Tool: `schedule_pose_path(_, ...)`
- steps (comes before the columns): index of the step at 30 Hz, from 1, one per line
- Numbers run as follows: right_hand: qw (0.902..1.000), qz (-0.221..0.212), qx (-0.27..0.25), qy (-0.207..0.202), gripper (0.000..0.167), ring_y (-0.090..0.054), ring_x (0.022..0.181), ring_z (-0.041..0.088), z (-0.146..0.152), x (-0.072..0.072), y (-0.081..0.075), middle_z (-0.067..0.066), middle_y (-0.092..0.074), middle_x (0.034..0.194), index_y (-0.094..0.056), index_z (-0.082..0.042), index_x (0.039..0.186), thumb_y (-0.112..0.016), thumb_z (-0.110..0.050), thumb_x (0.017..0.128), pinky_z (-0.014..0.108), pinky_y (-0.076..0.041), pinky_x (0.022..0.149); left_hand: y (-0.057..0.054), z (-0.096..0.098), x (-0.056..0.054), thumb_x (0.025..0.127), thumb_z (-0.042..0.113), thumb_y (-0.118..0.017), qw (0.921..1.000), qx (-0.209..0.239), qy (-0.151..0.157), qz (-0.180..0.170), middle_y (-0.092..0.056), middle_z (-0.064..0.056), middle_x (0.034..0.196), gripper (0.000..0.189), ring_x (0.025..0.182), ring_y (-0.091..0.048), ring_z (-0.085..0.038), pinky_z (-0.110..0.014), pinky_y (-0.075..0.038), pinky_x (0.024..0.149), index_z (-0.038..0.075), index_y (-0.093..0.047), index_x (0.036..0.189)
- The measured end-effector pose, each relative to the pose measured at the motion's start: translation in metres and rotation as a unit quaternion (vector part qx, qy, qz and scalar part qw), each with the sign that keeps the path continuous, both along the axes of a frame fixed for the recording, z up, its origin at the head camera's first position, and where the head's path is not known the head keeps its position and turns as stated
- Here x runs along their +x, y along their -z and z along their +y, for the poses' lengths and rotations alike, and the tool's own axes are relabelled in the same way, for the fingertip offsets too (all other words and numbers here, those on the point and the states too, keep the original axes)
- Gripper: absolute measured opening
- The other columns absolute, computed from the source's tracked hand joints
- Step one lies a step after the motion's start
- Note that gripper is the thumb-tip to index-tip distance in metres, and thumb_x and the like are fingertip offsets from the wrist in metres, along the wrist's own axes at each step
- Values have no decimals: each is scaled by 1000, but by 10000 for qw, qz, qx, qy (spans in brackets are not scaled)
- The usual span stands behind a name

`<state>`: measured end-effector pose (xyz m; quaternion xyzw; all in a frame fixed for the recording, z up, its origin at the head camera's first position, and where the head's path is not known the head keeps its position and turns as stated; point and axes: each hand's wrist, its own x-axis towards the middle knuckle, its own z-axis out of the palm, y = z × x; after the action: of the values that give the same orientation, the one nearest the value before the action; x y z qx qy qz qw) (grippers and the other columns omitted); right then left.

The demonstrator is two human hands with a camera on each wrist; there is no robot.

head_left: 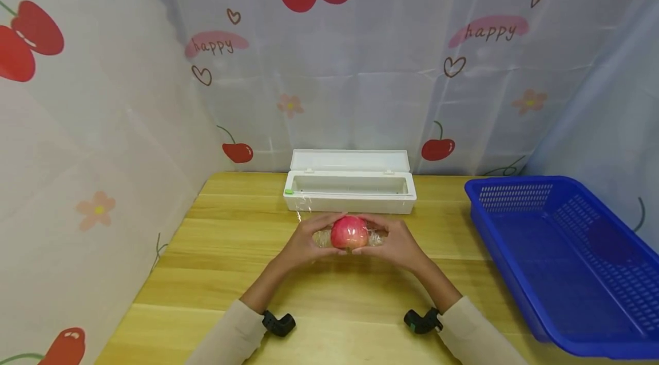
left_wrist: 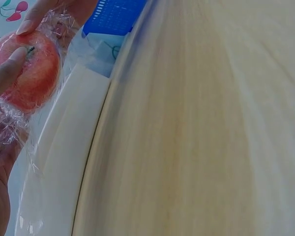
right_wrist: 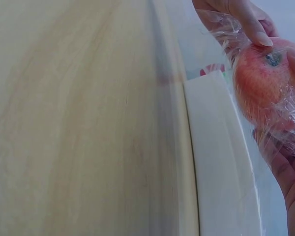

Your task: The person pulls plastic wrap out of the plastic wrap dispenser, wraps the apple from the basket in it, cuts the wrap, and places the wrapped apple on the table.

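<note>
A red apple (head_left: 349, 232) with clear plastic film (head_left: 377, 238) bunched at both sides is held up between two hands, in front of a white box. On its left side the left hand (head_left: 307, 240) grips it, thumb and fingertips curved onto the fruit. From the other side the right hand (head_left: 399, 242) holds it the same way. Both wrist views show the apple (left_wrist: 32, 73) up close, its stem end between the thumbs and crinkled film (right_wrist: 290, 110) around it. The white box (head_left: 350, 205) stands with its lid raised; a green slider (head_left: 289, 191) sits at its left front edge.
A large blue plastic basket (head_left: 535, 319) occupies the right side of the wooden table (head_left: 216, 273). Curtains (head_left: 360, 84) printed with cherries enclose the back and sides. A black wrist device (head_left: 278, 324) sits on each cuff.
</note>
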<state>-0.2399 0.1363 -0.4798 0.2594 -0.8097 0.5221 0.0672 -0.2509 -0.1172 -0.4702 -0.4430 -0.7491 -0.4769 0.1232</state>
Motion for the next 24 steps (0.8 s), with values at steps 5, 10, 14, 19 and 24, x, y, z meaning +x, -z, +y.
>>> schedule_pose_path(5,10000,-59,-49,-45,73,-71,105,15,0,-1,1,1,-72,123,-69,-15,130,-95,-40,67,29,-59,88,0,0,1,70,4,-93,9996,-16,-123,-272,-65,-15,133,78,122,-62,-29,-36,-56,97,-1,-59,139)
schedule_pose_path(10,9999,-138,-19,-19,72,-70,107,15,0,0,-1,-1,-72,122,-69,-16,129,-95,-42,67,30,-58,89,2,0,1,70,5,-93,9992,-25,-141,-370,-65,-15,134,77,122,-62,-29,-36,-56,97,-1,-59,139)
schedule_pose_path(14,9996,-250,37,85,71,-69,110,13,-1,1,-3,-5,-72,121,-71,-18,128,-96,-42,66,30,-57,92,1,0,1,70,5,-93,9990,10,-114,-430,-65,-15,134,78,121,-63,-28,-36,-56,96,-1,-59,139)
schedule_pose_path(19,9990,-418,-139,11,68,-68,112,16,0,1,-3,-2,-72,121,-70,-15,128,-97,-32,68,29,-56,94,1,-1,1,72,6,-92,9987,-7,-40,-514,-64,-15,136,77,123,-62,-27,-36,-55,99,-1,-58,141)
schedule_pose_path(24,9984,-489,-287,-86,66,-68,114,18,0,1,-1,0,-72,122,-70,-13,129,-96,-26,70,31,-56,95,1,-2,1,76,4,-89,9975,85,125,-685,-62,-18,137,73,126,-61,-29,-37,-53,101,-4,-57,140)
